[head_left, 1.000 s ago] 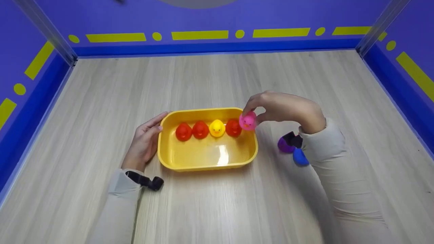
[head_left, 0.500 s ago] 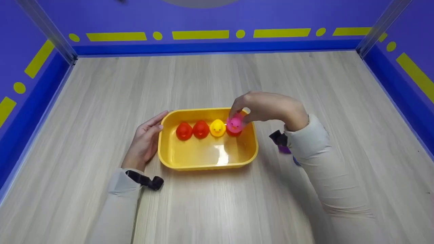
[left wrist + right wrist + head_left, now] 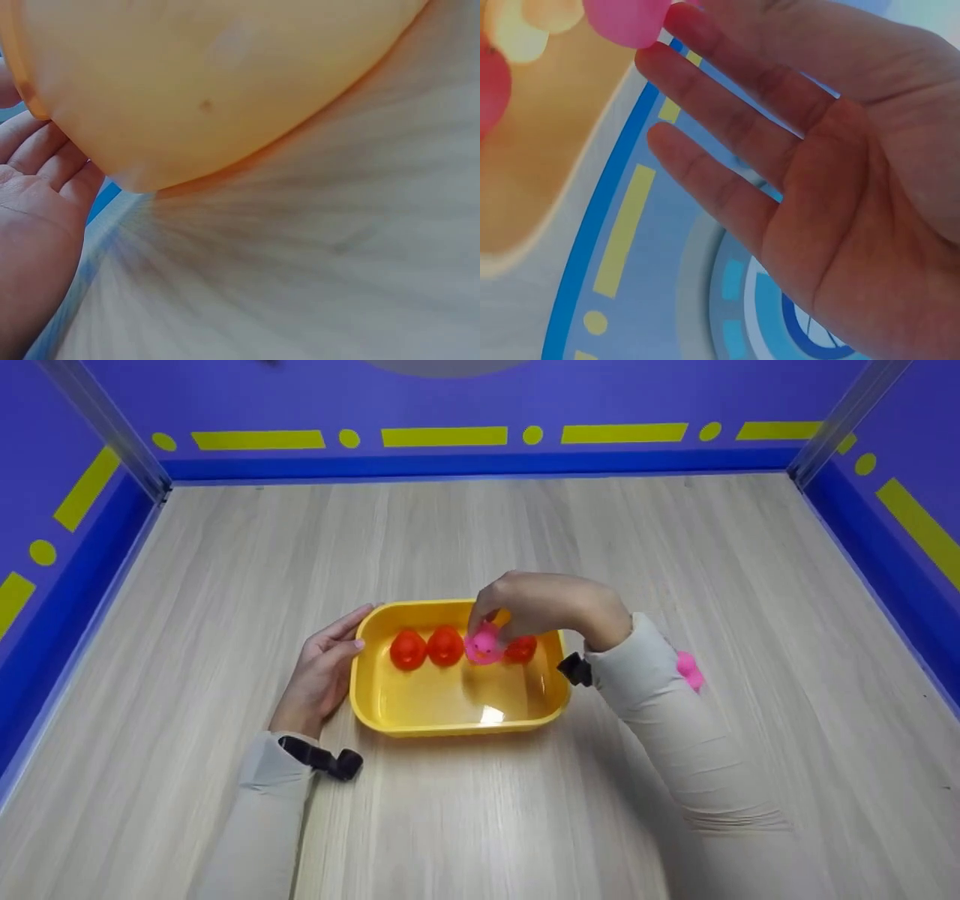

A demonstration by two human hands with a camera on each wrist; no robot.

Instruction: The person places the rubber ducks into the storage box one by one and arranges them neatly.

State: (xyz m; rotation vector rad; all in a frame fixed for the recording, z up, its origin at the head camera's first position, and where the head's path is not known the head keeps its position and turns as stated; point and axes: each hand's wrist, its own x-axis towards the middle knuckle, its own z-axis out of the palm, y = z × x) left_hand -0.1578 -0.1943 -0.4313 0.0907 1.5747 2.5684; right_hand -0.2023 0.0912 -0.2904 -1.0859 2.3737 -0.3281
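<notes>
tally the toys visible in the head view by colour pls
Red: 3 ducks, all in the yellow tray
Pink: 2, one pink duck in the right hand, one pink toy on the table partly behind the sleeve
Total: 5

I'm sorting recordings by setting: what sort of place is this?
Perhaps a staged recording booth: purple panels with yellow dashes stand behind and on both sides of a wood-grain surface, and black devices sit at both cuffs.
</notes>
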